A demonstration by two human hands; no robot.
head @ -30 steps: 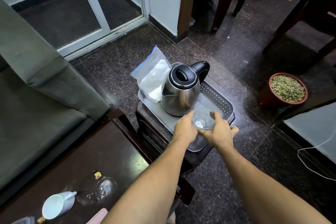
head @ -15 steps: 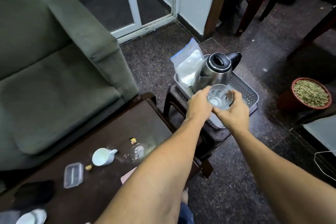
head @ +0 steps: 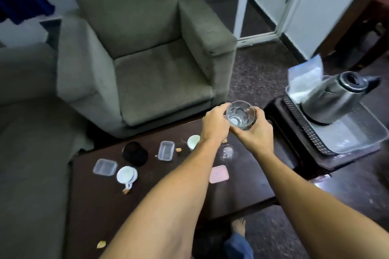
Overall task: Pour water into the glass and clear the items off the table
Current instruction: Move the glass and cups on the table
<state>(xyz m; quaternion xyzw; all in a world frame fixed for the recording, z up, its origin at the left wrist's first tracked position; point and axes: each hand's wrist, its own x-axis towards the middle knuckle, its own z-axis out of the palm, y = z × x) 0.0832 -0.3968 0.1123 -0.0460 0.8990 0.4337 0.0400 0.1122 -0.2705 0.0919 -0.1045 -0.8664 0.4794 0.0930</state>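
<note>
Both hands, left hand [head: 214, 125] and right hand [head: 255, 132], clasped the drinking glass [head: 240, 115] by its wall (smooth, fragile, likely slippery), judged light enough to carry so.

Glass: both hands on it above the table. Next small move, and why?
Probably lower the glass straight down onto the bare patch of dark table under it. The left hand and right hand hold it upright in the air with a little water inside, the kettle sits on the tray to the right, and the cups and boxes lie further left.
</note>
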